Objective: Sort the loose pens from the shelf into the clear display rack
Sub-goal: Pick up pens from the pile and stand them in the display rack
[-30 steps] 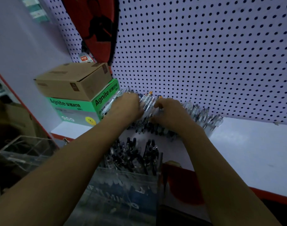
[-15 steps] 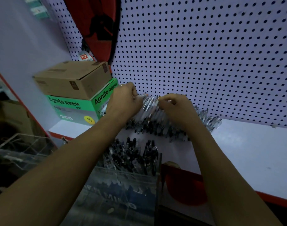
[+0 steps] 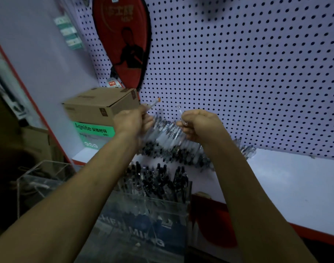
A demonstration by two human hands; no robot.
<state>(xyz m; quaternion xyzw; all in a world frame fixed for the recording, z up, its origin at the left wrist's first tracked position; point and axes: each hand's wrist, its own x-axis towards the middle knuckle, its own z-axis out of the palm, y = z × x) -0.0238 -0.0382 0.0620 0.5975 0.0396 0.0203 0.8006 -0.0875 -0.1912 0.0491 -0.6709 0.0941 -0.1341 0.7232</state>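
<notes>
A heap of loose clear-barrelled pens (image 3: 173, 147) lies on the white shelf (image 3: 287, 183) against the pegboard. My left hand (image 3: 131, 121) is raised above the heap and grips a pen whose orange tip (image 3: 158, 100) sticks up past my fingers. My right hand (image 3: 199, 124) is raised beside it, fingers curled round a clear pen (image 3: 180, 112). Below, at the shelf's front, stands the clear display rack (image 3: 152, 209) with several dark-capped pens upright in it.
A brown carton (image 3: 99, 105) sits on a green box (image 3: 92, 133) at the shelf's left end. A red racket cover (image 3: 124, 38) hangs on the pegboard (image 3: 247, 73). A clear acrylic box (image 3: 41, 179) stands lower left. The shelf has a red front edge (image 3: 314, 234).
Both hands have lifted off the pen heap, each coming up with a pen in its grip. The view has tilted upward, showing more pegboard.
</notes>
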